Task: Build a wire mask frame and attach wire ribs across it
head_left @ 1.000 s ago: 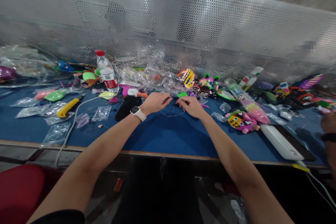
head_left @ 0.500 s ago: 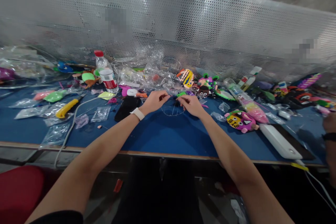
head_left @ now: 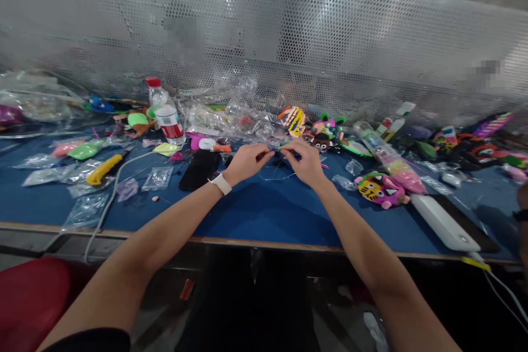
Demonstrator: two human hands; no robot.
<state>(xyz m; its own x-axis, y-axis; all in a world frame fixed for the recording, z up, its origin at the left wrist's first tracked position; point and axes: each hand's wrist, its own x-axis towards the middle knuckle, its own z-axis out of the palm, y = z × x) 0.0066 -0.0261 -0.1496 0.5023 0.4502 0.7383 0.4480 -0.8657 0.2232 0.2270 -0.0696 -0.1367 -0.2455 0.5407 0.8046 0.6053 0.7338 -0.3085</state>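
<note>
My left hand (head_left: 248, 163), with a white watch band at the wrist, is closed in a pinch over the middle of the blue table (head_left: 264, 209). Facing it closely, my right hand (head_left: 303, 160) is pinched too. A thin, clear thread or wire loop (head_left: 274, 178) hangs below and between the fingertips, and its ends run up to both hands. Whatever else the fingertips hold is too small to make out. Behind the hands lies a white and orange tube (head_left: 210, 144), left of them a black phone (head_left: 199, 169).
A bottle with a red cap (head_left: 168, 115), a yellow cutter (head_left: 104, 169) and plastic bags lie left. Clay figures (head_left: 293, 121), a pink clay mask (head_left: 381, 189) and a white power bank (head_left: 445, 222) stand right. A perforated metal panel (head_left: 264, 27) rises behind. Someone's arm shows far right.
My hands have come closer together, the right one shifting slightly left and the left one slightly right. The loop between them has tilted and looks flatter.
</note>
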